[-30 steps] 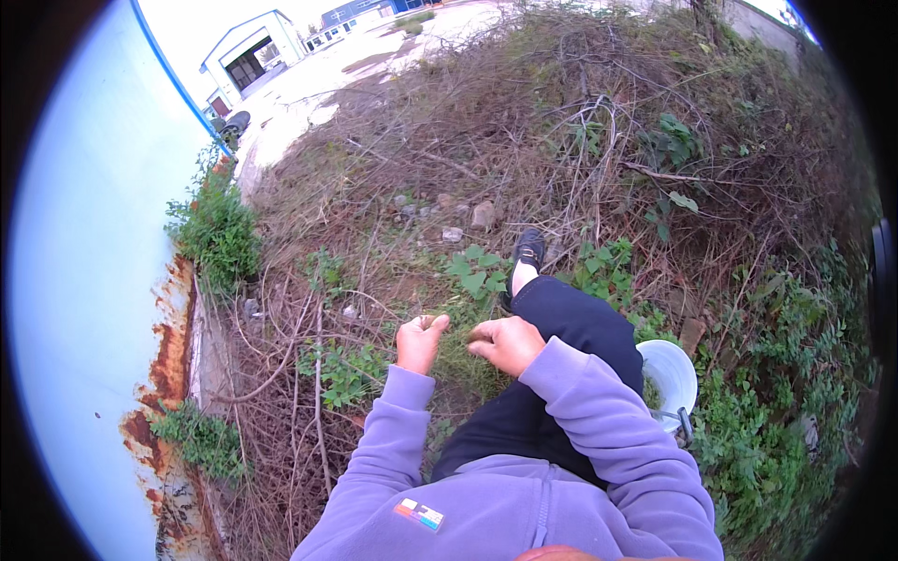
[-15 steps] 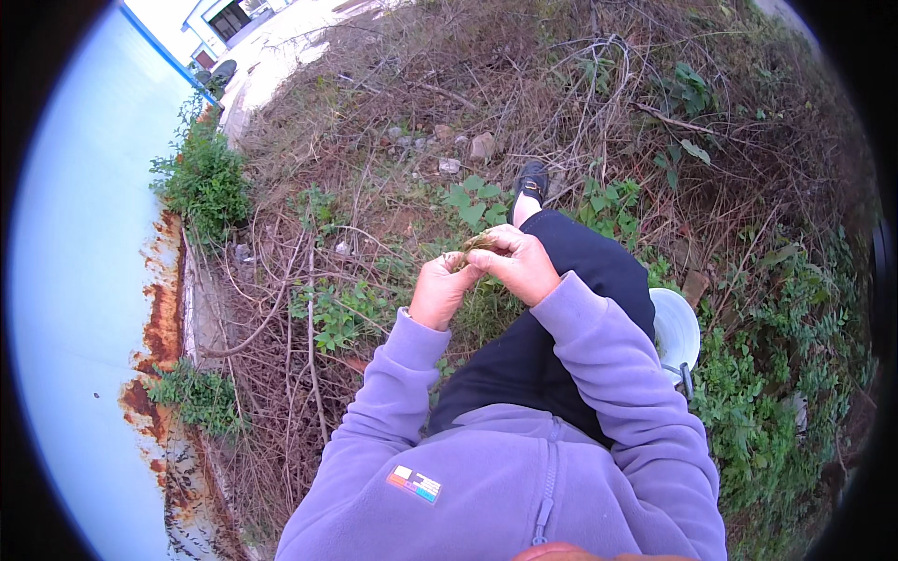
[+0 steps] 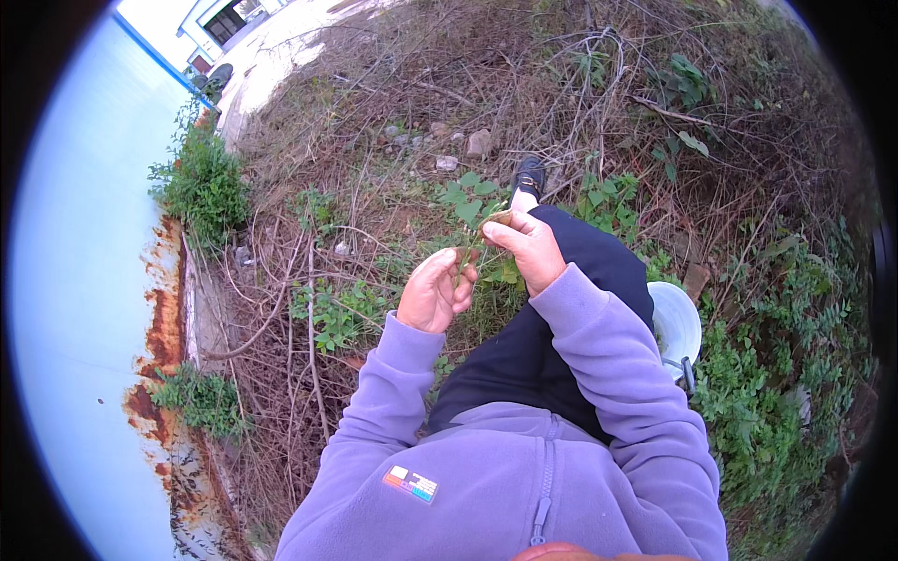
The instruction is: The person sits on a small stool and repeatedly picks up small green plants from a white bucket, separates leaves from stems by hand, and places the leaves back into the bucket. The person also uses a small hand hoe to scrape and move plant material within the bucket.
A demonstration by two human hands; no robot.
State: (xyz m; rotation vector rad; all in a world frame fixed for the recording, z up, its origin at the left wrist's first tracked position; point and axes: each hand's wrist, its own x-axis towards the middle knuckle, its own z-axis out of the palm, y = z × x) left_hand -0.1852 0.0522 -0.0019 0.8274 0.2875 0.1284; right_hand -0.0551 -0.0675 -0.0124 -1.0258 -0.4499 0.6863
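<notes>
1. Sprig (image 3: 471, 239), thin and green, is sitting between both hands in the head view, above the dark trouser leg (image 3: 591, 264).
2. Right hand (image 3: 529, 251) is pinching a brownish-green bit of it between thumb and forefinger, at the upper right end.
3. Left hand (image 3: 435, 292) is curling loosely round the lower end, stalk showing by the thumb and fingers. Can't tell how firmly it's gripping.
4. Key relation: long axis is slanting from the left fingers up and slightly right to the right fingertips. Sprig is lying up and right of the left palm, just left of the right hand. Hands are staying apart, right one sitting higher.
5. White bucket (image 3: 680, 323) is standing to the right, beyond the trouser leg and lower in view than the right hand, which is the nearer of the two. Contents mostly hidden.
6. Around: broad-leaved plant (image 3: 465, 198) is growing just beyond the fingertips, black shoe (image 3: 529, 176) is resting past the right hand, dry brush (image 3: 393, 112) is spreading ahead.
</notes>
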